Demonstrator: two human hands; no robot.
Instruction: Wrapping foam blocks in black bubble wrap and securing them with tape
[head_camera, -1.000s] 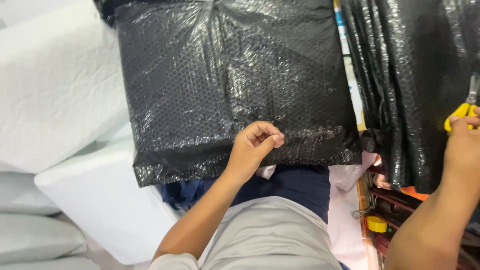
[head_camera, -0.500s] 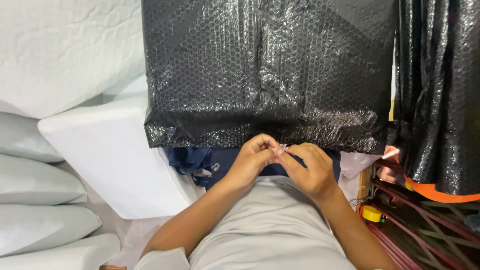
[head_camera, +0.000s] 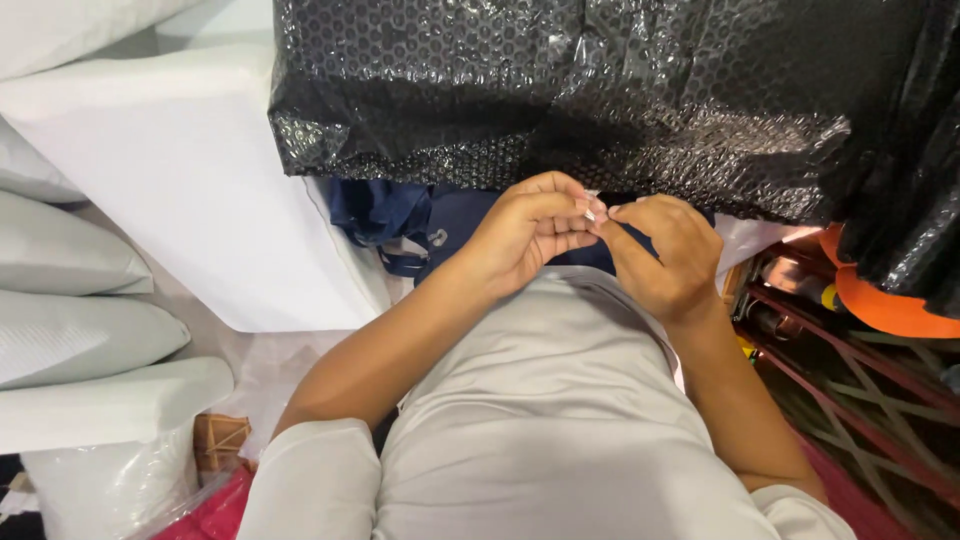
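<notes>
White padded mailers (head_camera: 90, 330) stacked at 9 o'clock; left hand (head_camera: 525, 235) and right hand (head_camera: 665, 255) meet at centre, fingertips pinching a small pale strip (head_camera: 592, 207); black bubble-wrap parcel (head_camera: 560, 90) at 12 o'clock; best peel slowly, pinch kept tight.

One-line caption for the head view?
Left hand and right hand meet fingertip to fingertip below a black bubble-wrap package.

A black bubble-wrap package (head_camera: 560, 90) lies above the hands, white padded packages (head_camera: 80, 330) stacked left.
</notes>
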